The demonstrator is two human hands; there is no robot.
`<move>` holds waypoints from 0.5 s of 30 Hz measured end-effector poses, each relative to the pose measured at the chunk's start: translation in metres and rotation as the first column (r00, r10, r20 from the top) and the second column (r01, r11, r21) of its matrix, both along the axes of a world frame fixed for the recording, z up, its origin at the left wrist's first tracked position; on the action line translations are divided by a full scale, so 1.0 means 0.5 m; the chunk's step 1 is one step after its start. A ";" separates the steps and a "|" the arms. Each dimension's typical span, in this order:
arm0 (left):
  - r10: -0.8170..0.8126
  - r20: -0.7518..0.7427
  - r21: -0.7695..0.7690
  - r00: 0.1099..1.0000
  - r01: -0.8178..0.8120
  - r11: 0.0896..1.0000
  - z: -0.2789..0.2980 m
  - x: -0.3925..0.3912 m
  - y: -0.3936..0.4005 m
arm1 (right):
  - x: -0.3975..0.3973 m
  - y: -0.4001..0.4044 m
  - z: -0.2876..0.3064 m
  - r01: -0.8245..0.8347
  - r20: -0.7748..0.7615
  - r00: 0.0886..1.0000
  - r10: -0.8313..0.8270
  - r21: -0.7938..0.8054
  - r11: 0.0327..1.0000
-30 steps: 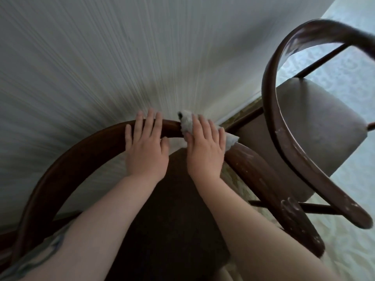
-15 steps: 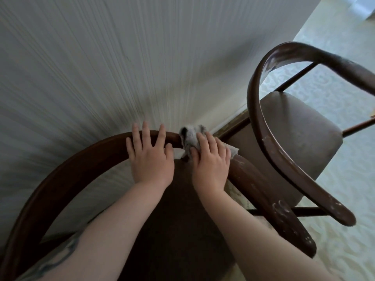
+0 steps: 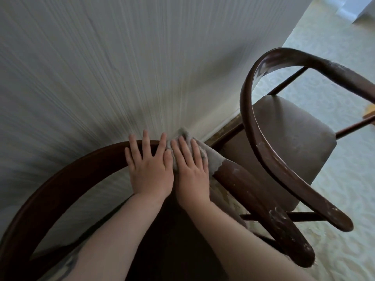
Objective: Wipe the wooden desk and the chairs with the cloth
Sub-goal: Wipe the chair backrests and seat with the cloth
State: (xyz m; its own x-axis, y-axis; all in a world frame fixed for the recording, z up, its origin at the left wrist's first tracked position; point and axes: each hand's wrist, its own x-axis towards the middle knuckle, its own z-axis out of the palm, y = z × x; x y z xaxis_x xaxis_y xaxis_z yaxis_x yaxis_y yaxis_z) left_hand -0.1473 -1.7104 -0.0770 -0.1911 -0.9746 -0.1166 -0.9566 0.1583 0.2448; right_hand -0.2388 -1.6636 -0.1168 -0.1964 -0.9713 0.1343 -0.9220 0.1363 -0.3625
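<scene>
A dark brown chair (image 3: 67,175) with a curved back rail stands right below me against the wall. My left hand (image 3: 149,169) lies flat on top of that rail, fingers straight. Just to its right, my right hand (image 3: 189,169) presses a grey-white cloth (image 3: 213,161) onto the same rail with straight fingers. The cloth drapes over the rail and sticks out beyond my fingertips and to the right of my hand. The two hands touch side by side. A second chair (image 3: 284,138) of the same kind, with a grey-brown seat, stands to the right.
A pale striped wall (image 3: 121,67) rises directly behind the chair rail. The second chair's rail (image 3: 261,151) shows worn, chipped patches. A light patterned floor (image 3: 334,189) spreads to the right. The near chair's dark seat (image 3: 174,240) lies under my forearms.
My right hand has slid the cloth left along the rail until it meets my left hand. The view has shifted slightly, so the second chair appears lower.
</scene>
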 end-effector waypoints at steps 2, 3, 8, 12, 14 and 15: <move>-0.012 -0.010 0.002 1.000 0.012 1.000 -0.001 0.003 -0.002 | -0.036 -0.032 0.013 -0.081 -0.019 0.996 0.083 0.086 0.993; -0.030 0.004 -0.002 1.000 0.030 1.000 -0.001 0.006 -0.001 | -0.061 -0.034 0.019 -0.027 0.000 1.000 0.027 0.118 0.993; 0.000 0.026 -0.029 1.000 0.001 1.000 -0.007 0.000 0.008 | -0.037 0.060 0.010 0.425 0.096 0.897 -0.431 0.078 0.902; -0.004 -0.012 -0.040 1.000 0.003 0.999 -0.011 -0.029 0.009 | -0.021 -0.003 0.010 0.077 0.026 0.997 -0.079 0.086 0.993; -0.053 -0.036 -0.078 0.998 0.050 0.996 -0.014 -0.036 0.008 | -0.065 -0.037 0.019 -0.052 0.008 0.999 0.051 0.125 0.991; -0.102 -0.033 -0.081 0.994 0.099 0.992 -0.016 -0.041 0.008 | -0.089 -0.031 0.016 -0.012 0.030 1.000 0.009 0.128 0.992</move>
